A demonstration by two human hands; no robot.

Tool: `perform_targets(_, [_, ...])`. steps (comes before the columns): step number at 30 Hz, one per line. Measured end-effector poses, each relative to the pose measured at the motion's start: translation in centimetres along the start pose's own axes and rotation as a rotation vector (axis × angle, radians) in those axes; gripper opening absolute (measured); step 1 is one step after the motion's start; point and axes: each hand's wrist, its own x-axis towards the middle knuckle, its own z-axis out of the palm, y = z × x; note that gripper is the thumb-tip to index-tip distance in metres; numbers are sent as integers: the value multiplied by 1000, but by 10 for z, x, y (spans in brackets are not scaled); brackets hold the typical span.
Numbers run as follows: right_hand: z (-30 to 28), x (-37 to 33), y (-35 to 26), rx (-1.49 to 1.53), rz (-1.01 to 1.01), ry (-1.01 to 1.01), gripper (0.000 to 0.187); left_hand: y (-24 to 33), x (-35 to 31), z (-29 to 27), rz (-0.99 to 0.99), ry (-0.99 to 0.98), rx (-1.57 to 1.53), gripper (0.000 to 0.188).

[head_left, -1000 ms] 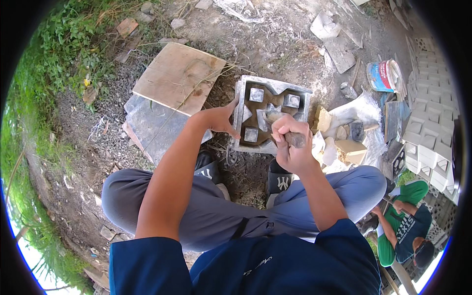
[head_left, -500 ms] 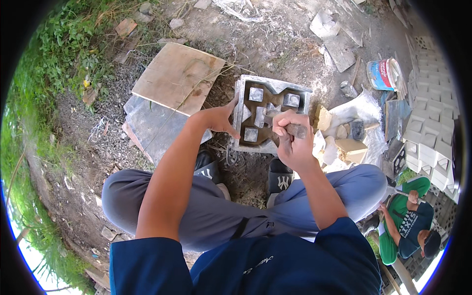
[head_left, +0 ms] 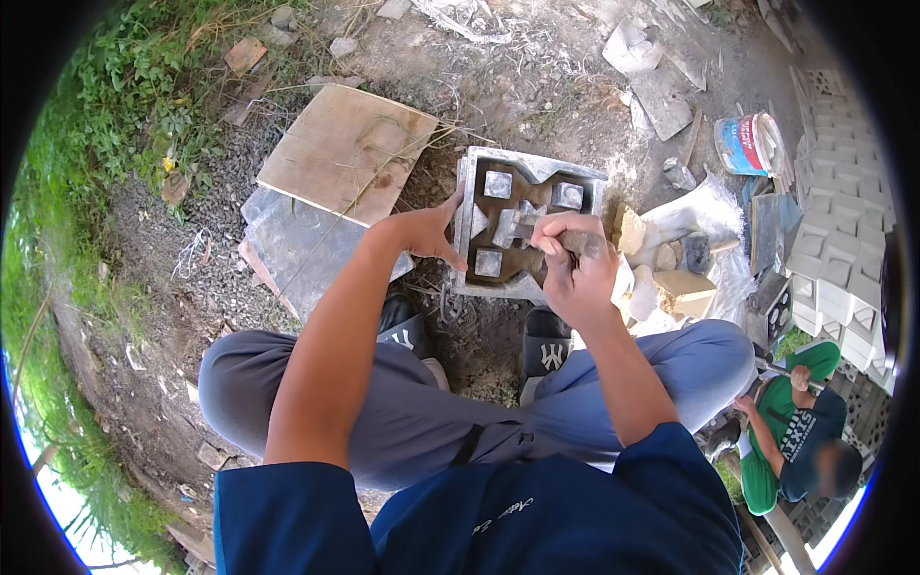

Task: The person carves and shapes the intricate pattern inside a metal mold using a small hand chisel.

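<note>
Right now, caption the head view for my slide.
Left hand against a grey mold, right hand gripping a handled tool over it.

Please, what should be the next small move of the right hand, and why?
Probably a short, light stroke with the stick-like tool near the middle of the grey mould. The right hand grips the tool above that area, while the left hand spreads against the mould's left side, which could steady it. The tool's far end is hard to make out.
</note>
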Motion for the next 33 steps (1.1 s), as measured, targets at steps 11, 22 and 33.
perform_targets(11, [8,1,4,-20,40,10,10,8,-2,-10,-55,-81,-22,157])
perform_targets(22, [6,-5,2,-92,151,-28,9,1,-4,-7,-44,-79,-50,159])
perform_targets(33, [12,-13,2,31,40,98,9,-2,3,-3,-13,-37,6,156])
